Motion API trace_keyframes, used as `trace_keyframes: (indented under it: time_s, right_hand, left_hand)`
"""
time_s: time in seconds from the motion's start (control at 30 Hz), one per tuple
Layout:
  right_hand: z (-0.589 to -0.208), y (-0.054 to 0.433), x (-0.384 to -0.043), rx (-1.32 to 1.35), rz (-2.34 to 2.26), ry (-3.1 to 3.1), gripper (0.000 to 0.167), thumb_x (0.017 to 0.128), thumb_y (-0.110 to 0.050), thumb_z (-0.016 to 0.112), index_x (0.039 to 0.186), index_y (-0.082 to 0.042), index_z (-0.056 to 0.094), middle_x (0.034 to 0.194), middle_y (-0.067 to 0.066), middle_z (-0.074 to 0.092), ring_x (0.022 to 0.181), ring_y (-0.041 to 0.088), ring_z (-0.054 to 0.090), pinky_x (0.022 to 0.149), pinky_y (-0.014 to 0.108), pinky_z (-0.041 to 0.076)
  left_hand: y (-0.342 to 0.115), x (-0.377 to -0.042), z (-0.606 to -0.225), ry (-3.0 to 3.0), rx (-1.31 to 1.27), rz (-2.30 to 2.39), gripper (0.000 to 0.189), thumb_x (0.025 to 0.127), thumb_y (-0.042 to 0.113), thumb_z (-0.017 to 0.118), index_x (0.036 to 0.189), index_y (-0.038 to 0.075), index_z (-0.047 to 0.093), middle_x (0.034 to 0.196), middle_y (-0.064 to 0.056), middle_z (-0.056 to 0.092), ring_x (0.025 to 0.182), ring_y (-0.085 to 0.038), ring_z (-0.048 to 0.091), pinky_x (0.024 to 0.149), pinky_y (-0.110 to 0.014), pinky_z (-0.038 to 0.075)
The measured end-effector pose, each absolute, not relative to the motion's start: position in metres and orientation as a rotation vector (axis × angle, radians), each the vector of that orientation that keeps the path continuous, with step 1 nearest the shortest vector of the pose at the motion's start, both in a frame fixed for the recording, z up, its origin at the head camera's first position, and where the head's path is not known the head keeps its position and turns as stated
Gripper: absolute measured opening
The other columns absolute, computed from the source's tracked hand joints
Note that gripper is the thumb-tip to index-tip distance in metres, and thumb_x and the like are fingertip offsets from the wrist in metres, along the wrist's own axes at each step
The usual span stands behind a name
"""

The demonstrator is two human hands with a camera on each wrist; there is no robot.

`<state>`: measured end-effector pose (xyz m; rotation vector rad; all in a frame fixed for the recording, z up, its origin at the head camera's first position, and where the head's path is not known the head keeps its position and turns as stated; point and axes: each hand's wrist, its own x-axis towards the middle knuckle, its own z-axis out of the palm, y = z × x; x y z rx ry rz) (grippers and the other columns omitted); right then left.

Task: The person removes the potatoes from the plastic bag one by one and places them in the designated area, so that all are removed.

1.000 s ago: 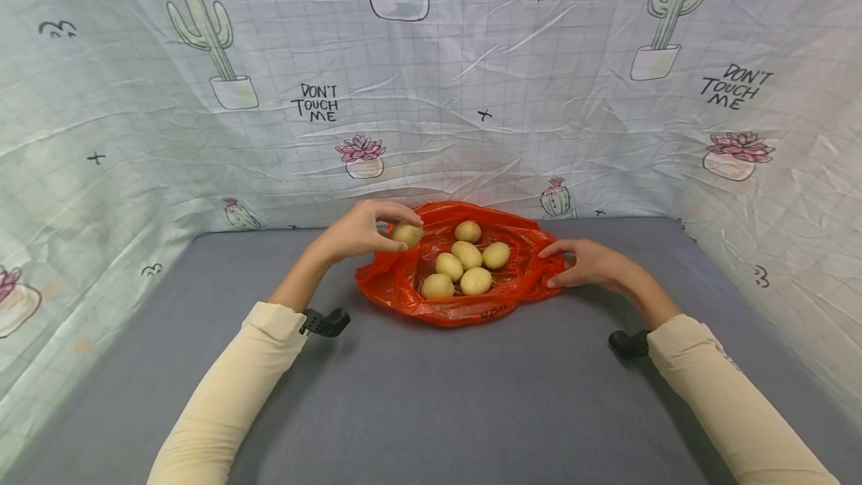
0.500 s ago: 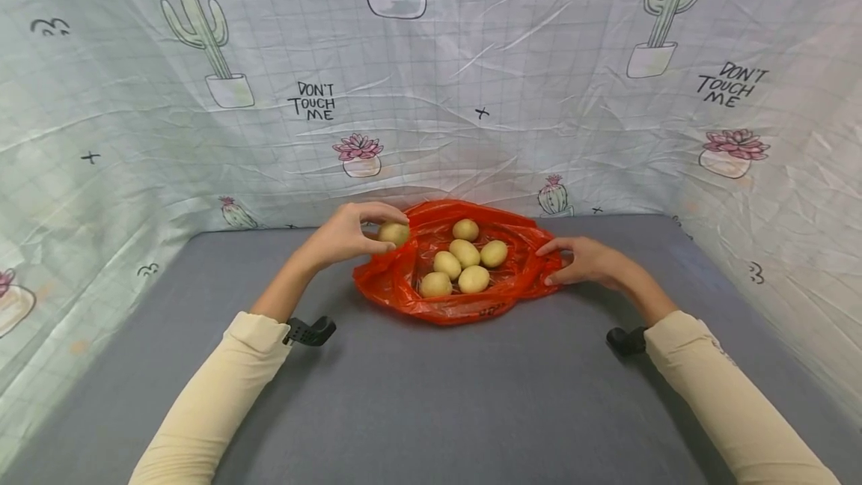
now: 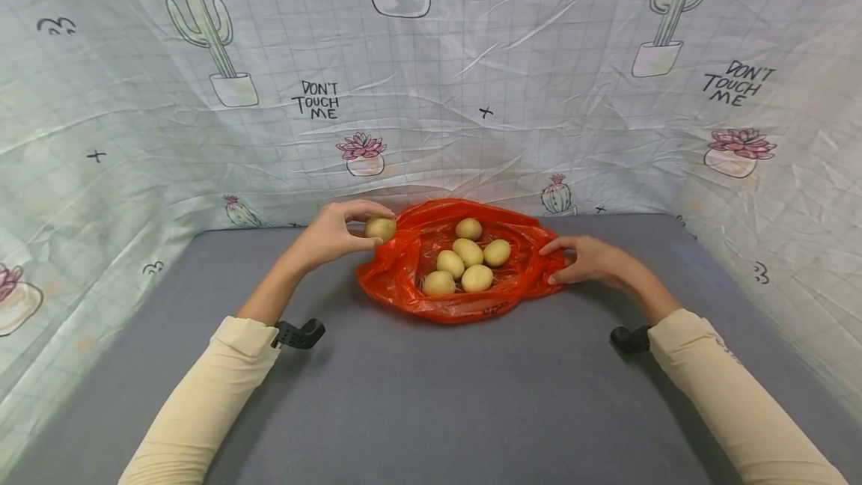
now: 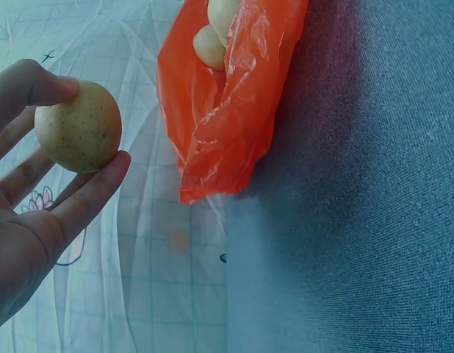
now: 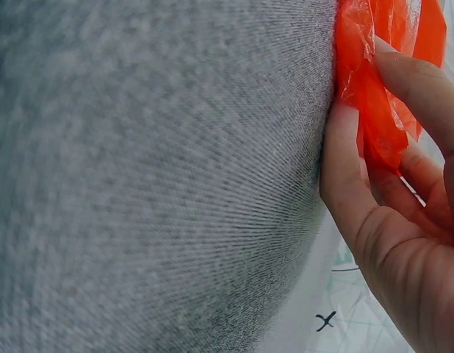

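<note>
Room fronts the bag; cloth blocks behind.

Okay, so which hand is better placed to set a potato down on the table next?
Probably the left hand: it already pinches a potato near the left end of the red plastic bag, with gray table to that side. The right hand is busy gripping the bag's right end.

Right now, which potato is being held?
The potato pinched in the left hand, outside the red bag; the other six potatoes lie inside it, unheld.
</note>
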<state>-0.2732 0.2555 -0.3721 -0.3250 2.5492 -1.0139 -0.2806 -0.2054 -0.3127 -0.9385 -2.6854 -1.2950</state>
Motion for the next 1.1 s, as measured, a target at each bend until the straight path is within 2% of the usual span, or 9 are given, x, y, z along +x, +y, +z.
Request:
trace_keyframes:
  time_s: [0.27, 0.37, 0.47, 0.6, 0.93, 1.1]
  right_hand:
    - [-0.372, 0.252, -0.274, -0.323, -0.985, 2.573, 0.062, 0.085, -0.024, 0.084, 0.138, -0.005, 0.058, 0.124, 0.019, 0.044, 0.101, 0.029, 0.045, 0.075, 0.033, 0.043]
    - [-0.372, 0.251, -0.274, -0.323, -1.002, 2.565, 0.062, 0.085, -0.023, 0.084, 0.138, -0.005, 0.058, 0.123, 0.019, 0.044, 0.098, 0.028, 0.046, 0.074, 0.033, 0.044]
    - [-0.372, 0.252, -0.274, -0.319, -1.016, 2.554, 0.062, 0.086, -0.022, 0.083, 0.139, -0.003, 0.057, 0.126, 0.021, 0.043, 0.098, 0.028, 0.046, 0.073, 0.033, 0.044]
    - [-0.371, 0.252, -0.273, -0.314, -1.001, 2.559, 0.062, 0.086, -0.021, 0.083, 0.14, -0.003, 0.057, 0.134, 0.023, 0.042, 0.106, 0.03, 0.044, 0.077, 0.032, 0.044]
    - [-0.372, 0.252, -0.272, -0.317, -0.984, 2.568, 0.062, 0.086, -0.022, 0.083, 0.139, -0.004, 0.058, 0.126, 0.02, 0.044, 0.095, 0.026, 0.047, 0.073, 0.033, 0.044]
    - [-0.371, 0.254, -0.271, -0.31, -0.994, 2.574, 0.062, 0.085, -0.022, 0.083, 0.139, -0.004, 0.058, 0.119, 0.019, 0.045, 0.093, 0.026, 0.047, 0.071, 0.033, 0.043]
  left_hand:
    - [-0.212, -0.28, -0.314, -2.67, -0.922, -1.277, 0.04, 0.086, 0.011, 0.081, 0.125, 0.014, 0.072, 0.127, -0.004, 0.069, 0.119, -0.027, 0.062, 0.099, -0.046, 0.052]
    - [-0.213, -0.279, -0.314, -2.668, -0.909, -1.282, 0.04, 0.085, 0.011, 0.082, 0.124, 0.014, 0.073, 0.127, -0.004, 0.07, 0.118, -0.025, 0.063, 0.099, -0.045, 0.052]
    - [-0.213, -0.28, -0.316, -2.669, -0.909, -1.283, 0.04, 0.085, 0.012, 0.083, 0.124, 0.016, 0.073, 0.126, -0.002, 0.07, 0.117, -0.023, 0.063, 0.097, -0.044, 0.052]
    - [-0.214, -0.282, -0.32, -2.674, -0.921, -1.279, 0.04, 0.086, 0.015, 0.082, 0.125, 0.017, 0.073, 0.127, -0.001, 0.069, 0.116, -0.022, 0.064, 0.096, -0.043, 0.052]
    - [-0.219, -0.278, -0.317, -2.677, -0.889, -1.3, 0.042, 0.086, 0.011, 0.082, 0.127, 0.014, 0.072, 0.129, -0.003, 0.069, 0.119, -0.025, 0.063, 0.098, -0.048, 0.052]
    - [-0.224, -0.277, -0.317, -2.675, -0.873, -1.292, 0.041, 0.087, 0.012, 0.082, 0.126, 0.014, 0.072, 0.128, -0.003, 0.068, 0.115, -0.024, 0.064, 0.093, -0.043, 0.054]
